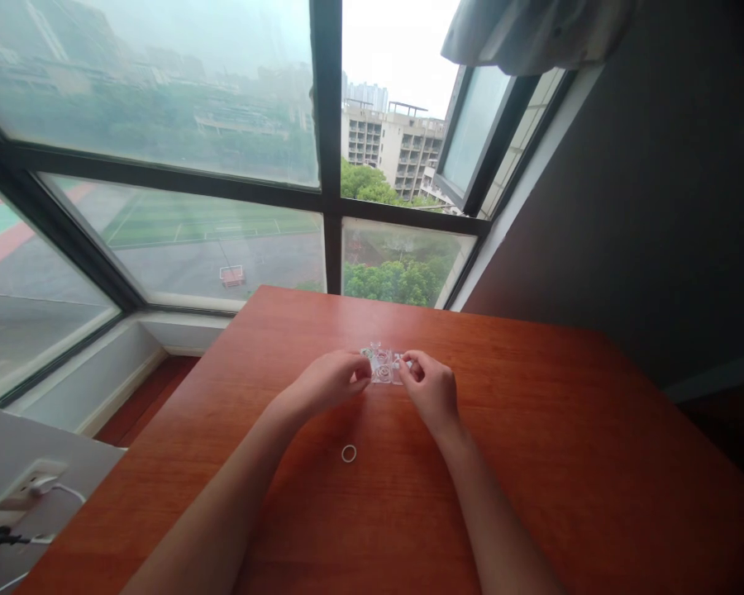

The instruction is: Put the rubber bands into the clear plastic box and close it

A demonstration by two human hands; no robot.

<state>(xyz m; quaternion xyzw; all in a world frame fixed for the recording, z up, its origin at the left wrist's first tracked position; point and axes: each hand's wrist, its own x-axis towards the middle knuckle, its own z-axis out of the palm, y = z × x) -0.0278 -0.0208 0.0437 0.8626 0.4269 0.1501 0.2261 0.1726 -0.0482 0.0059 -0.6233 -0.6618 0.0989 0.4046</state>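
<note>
A small clear plastic case [382, 364] with round shapes in it lies on the wooden table between my hands. My left hand [338, 378] is closed at the case's left side, its curled fingers and thumb against that edge. At the right side, the thumb and forefinger of my right hand [431, 388] are pinched together over the case; whatever is between them is too small to make out. Closer to me, between my forearms, a thin pale ring [348, 454] lies flat on the table, apart from both hands.
The reddish-brown table [564, 446] reaches close to large dark-framed windows [333, 165], with one pane on the right swung open. A wall socket with plugs [40, 486] is low at the left. A grey cloth [533, 33] hangs at the upper right.
</note>
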